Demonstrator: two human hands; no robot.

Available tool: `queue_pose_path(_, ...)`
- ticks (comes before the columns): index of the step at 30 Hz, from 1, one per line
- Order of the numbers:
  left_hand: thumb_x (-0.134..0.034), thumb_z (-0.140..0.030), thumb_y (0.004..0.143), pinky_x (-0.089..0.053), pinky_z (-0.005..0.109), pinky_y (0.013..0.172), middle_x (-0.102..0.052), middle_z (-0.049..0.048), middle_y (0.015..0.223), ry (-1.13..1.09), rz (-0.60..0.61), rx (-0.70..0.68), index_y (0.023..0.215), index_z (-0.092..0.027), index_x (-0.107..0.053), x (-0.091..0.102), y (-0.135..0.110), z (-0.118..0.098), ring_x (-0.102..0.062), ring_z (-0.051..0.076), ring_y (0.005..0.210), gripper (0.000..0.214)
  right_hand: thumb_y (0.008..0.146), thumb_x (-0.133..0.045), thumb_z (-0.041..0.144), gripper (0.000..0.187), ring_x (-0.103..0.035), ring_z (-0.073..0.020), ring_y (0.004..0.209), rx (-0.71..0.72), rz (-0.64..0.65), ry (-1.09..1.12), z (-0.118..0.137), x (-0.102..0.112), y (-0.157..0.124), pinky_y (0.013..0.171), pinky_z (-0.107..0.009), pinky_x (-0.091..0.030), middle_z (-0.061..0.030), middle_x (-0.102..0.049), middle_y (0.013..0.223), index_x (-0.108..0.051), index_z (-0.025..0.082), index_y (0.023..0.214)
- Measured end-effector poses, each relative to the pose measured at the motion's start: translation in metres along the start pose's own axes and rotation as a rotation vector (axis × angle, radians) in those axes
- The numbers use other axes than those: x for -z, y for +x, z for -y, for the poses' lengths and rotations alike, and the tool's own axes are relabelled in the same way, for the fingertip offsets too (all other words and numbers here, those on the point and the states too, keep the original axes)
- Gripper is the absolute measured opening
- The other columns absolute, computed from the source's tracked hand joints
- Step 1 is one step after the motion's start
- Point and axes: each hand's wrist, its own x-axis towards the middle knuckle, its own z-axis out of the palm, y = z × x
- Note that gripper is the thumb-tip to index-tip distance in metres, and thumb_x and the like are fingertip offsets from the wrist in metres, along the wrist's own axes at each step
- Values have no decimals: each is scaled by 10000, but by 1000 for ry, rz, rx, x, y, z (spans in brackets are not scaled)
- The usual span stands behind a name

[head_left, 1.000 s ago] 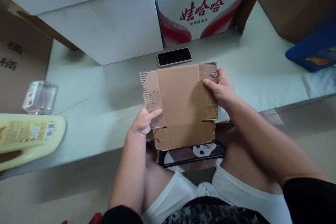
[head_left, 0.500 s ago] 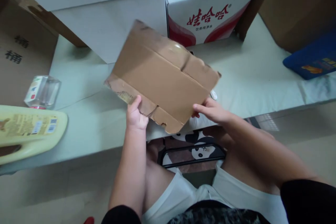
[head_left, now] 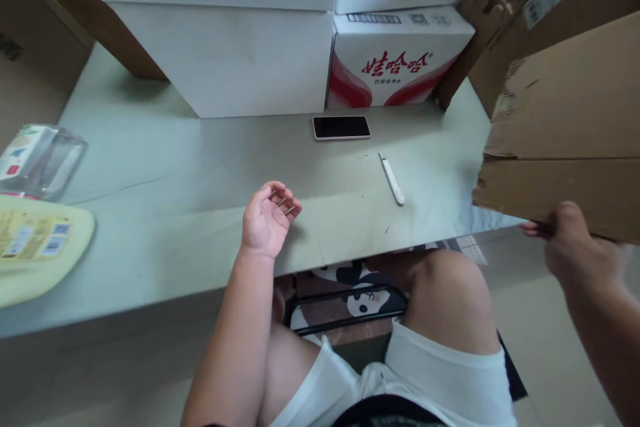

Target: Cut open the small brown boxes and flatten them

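At the right edge, my right hand grips the lower edge of a folded-flat brown cardboard sheet, its thumb on top. Creases and a torn edge show on the cardboard, and part of it runs out of view. My left hand holds nothing; palm up, with loosely curled fingers apart, it is over the table's front part. To its right lies a white-handled craft knife with a thin blade. A phone with a dark screen lies farther back.
White boxes and a red-and-white carton stand at the back of the cloth-covered table. On the left lie a clear plastic bottle and a yellow jug. Brown cartons stand at the right rear.
The cardboard has gone from between both hands to the far right, carried by my right hand. My left hand has let go of it. Phone and knife are now uncovered.
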Motion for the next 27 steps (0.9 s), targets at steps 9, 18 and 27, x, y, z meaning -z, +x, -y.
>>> queue_pose_path(9, -699, -347, 689, -566, 273, 633, -627, 4, 684, 35, 6, 14, 753, -180, -641, -9, 16, 10, -631, 130, 602, 188, 882, -627, 198, 415, -751, -200, 677, 164, 18, -182, 73, -129, 138, 497, -248, -494, -293, -726, 1095, -690, -37, 1218)
queue_pose_path(18, -737, -370, 647, -566, 264, 625, -639, 11, 674, 34, -16, 18, 723, -179, -672, -15, 31, 6, -623, 135, 602, 216, 873, -468, 373, 581, -683, -263, 1132, 345, 197, -464, 118, -210, 208, 764, -346, -432, -234, -722, 1133, -693, -38, 1216)
queue_pose_path(27, -769, -398, 583, -567, 257, 607, -632, 14, 648, 23, -49, 13, 692, -167, -690, -23, 39, 5, -619, 130, 578, 267, 948, -518, 599, 755, -614, -233, 1234, 284, 230, -651, 104, -222, 192, 818, -305, -414, -275, -623, 1309, -485, 20, 1430)
